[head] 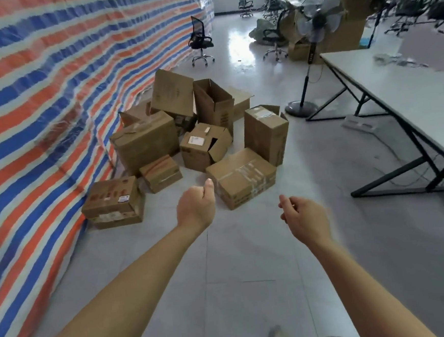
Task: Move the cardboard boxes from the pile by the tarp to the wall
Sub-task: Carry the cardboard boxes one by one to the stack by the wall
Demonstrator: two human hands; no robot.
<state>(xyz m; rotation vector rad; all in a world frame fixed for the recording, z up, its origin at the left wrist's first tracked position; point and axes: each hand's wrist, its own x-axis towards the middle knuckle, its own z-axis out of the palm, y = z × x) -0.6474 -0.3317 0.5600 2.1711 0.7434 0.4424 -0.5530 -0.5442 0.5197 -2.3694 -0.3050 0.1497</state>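
Striped tarp leftward, cardboard boxes piled beside it; left hand, fingers curled tight; right hand, fingers loosely curled.

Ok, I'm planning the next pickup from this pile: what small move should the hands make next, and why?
Probably reach both hands forward and down to the taped cardboard box nearest them. The left hand and right hand hold nothing, and that box lies closed on the floor in front of the other boxes, with nothing stacked on it.
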